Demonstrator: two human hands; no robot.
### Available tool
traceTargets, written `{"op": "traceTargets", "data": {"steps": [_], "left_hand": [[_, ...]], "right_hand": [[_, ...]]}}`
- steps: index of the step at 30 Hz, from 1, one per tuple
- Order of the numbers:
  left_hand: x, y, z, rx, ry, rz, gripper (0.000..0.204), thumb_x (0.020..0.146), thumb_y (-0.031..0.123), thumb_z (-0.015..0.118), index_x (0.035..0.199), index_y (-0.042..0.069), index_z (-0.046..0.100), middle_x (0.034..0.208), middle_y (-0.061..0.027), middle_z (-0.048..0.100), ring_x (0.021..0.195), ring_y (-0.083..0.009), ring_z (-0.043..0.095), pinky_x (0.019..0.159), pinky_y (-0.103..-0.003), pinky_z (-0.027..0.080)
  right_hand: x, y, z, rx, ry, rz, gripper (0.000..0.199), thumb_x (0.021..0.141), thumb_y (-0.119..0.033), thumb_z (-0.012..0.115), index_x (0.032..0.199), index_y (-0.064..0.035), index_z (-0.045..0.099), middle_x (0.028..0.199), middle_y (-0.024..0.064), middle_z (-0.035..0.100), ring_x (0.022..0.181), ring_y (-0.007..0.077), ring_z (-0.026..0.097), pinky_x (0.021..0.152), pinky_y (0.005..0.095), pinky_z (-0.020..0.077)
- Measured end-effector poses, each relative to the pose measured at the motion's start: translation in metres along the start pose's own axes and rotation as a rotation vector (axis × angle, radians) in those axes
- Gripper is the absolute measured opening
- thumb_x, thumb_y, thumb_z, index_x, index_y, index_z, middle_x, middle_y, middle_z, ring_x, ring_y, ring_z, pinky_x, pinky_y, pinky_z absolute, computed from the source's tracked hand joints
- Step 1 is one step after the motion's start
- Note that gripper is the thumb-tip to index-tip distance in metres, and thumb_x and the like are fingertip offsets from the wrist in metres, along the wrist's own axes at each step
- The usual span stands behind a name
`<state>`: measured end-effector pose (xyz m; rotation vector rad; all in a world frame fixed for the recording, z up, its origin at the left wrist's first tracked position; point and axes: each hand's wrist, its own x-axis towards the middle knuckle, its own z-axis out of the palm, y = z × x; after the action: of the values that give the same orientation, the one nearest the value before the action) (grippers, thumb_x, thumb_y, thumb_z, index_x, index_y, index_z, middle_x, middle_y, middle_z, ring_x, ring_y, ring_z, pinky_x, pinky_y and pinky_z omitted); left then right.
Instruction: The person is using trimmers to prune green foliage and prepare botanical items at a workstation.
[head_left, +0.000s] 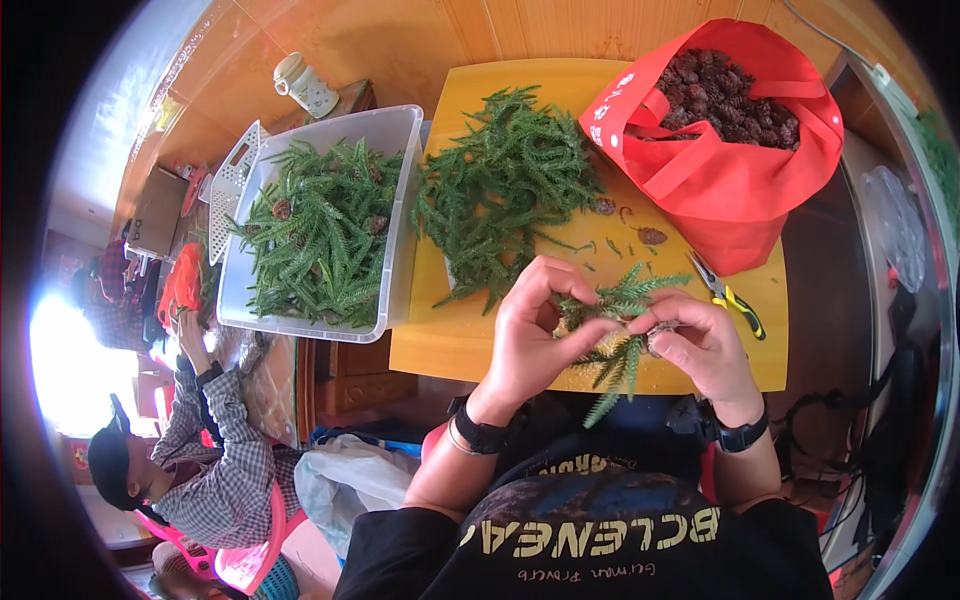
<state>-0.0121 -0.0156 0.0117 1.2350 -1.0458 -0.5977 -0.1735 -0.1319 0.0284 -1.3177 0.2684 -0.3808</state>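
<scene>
Over the near edge of the yellow table [450, 345], my left hand [530, 330] pinches a green pine sprig [622, 370] between thumb and fingers. My right hand [712, 352] is closed around a small brown pine cone [660, 336] held against the sprig's right side. Both hands' fingertips nearly meet at the sprig's middle, and its needles spread above and below them. Whether a stem or wire joins cone and sprig is hidden by my fingers. Yellow-and-black pliers [738, 303] lie just beyond my right hand.
A pile of green sprigs [510, 170] covers the table's far left. Left of it stands a clear plastic bin [398, 235] holding sprigs with cones. A red bag [720, 190] full of pine cones [725, 95] stands at the far right. Another person [225, 450] sits at the left.
</scene>
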Motion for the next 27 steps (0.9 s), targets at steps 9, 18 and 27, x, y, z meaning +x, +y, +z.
{"op": "traceTargets", "data": {"steps": [9,18,27], "left_hand": [[0.004,0.000,0.006,0.215,-0.040,0.071,0.032,0.065,-0.012,0.066,0.083,0.005,0.045,0.090,-0.0053,0.046,0.072,-0.0074,0.045,0.060,-0.021,0.042],[-0.001,0.002,0.012,0.009,0.122,0.011,0.021,0.074,0.000,0.066,0.084,0.004,0.048,0.080,-0.0029,0.052,0.069,-0.0093,0.049,0.061,-0.021,0.042],[0.001,-0.002,0.007,-0.195,0.088,-0.074,0.017,0.078,-0.012,0.057,0.089,-0.001,0.050,0.092,-0.0076,0.052,0.077,-0.0146,0.061,0.073,-0.027,0.052]], "right_hand": [[0.000,-0.001,-0.004,0.016,-0.034,0.031,0.016,0.084,-0.002,0.060,0.099,0.0017,0.062,0.099,0.0033,0.059,0.075,0.0043,0.050,0.065,0.0185,0.0410],[-0.001,-0.001,-0.003,-0.013,-0.045,0.020,0.019,0.084,-0.009,0.063,0.099,0.0014,0.062,0.098,0.0032,0.057,0.077,0.0046,0.051,0.067,0.0187,0.0412],[-0.001,-0.012,0.002,-0.350,0.137,-0.116,0.018,0.081,-0.009,0.063,0.094,0.0031,0.064,0.095,0.0058,0.054,0.081,0.0104,0.052,0.072,0.0204,0.0401]]}}
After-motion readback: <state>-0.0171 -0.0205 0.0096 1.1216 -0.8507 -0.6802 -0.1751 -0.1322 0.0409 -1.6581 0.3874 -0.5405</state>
